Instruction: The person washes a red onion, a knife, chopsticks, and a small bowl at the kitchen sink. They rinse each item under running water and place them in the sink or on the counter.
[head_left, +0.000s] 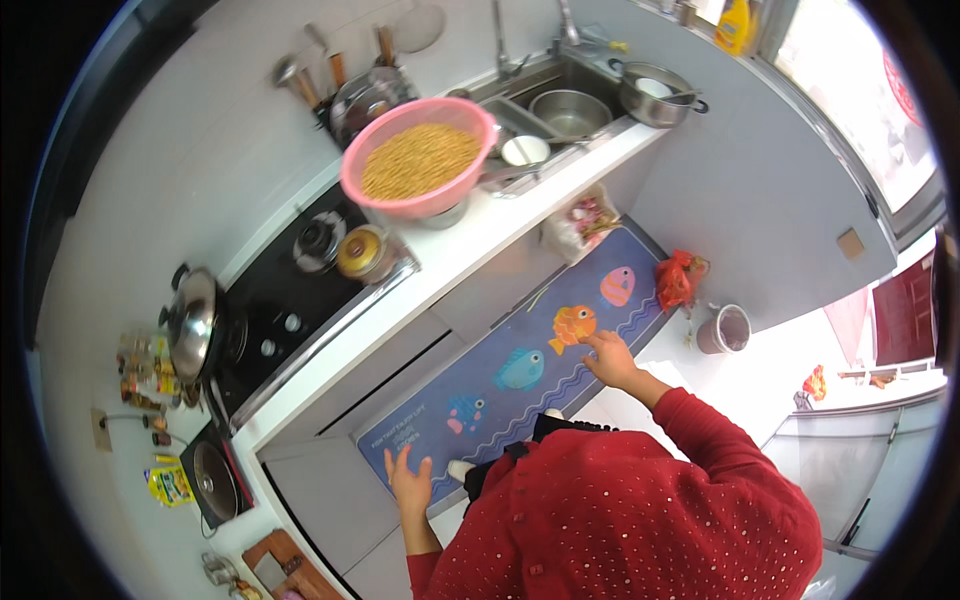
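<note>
My left hand (410, 484) hangs over the near end of a blue kitchen floor mat (450, 360), fingers spread, holding nothing. Above the mat's orange fish picture is my right hand (611, 358), also holding nothing, its fingers partly apart. Beyond the hands, across the white countertop (442, 259), a pink plastic basin (397, 206) full of golden-brown grain-like pieces (424, 161) sits on a support that is mostly hidden. A glass jar with a yellow lid (362, 253) stands to its left by the black gas hob (300, 292).
A lidded wok (196, 322) rests on the hob. The sink (577, 75) holds a metal basin (570, 112); a steel pot (658, 97) stands beside it. On the floor are a white bag (564, 234), a red plastic bag (677, 279) and a bin (724, 330). A cleaver (268, 571) lies on a board (289, 559).
</note>
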